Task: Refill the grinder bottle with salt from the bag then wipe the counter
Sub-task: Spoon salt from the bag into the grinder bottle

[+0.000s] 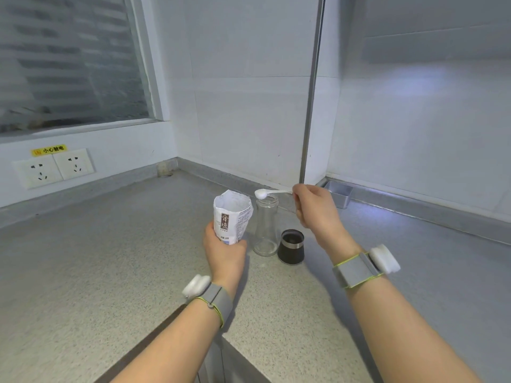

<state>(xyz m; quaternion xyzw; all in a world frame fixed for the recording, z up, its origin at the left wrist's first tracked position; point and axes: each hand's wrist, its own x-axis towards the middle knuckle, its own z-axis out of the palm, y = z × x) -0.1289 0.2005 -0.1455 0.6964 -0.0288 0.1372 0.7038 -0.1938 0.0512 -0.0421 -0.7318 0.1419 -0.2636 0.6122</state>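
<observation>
At a speckled grey tabletop (110,272), the right hand (315,208) pinched a white spoon (269,192) heaped with salt over the near-empty grinder bottle (266,225) — the left hand (224,252) gripped the open salt bag (232,217); the black grinder cap (291,246) stood off, wiping not begun.

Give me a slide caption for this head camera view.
Right hand holds a spoon of salt over the open glass bottle; left hand steadies the bag.

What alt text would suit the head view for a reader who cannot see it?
The right hand holds a white spoon heaped with salt over the open glass grinder bottle, while the left hand grips the open salt bag upright beside it. The black grinder cap stands on the speckled counter.
</observation>
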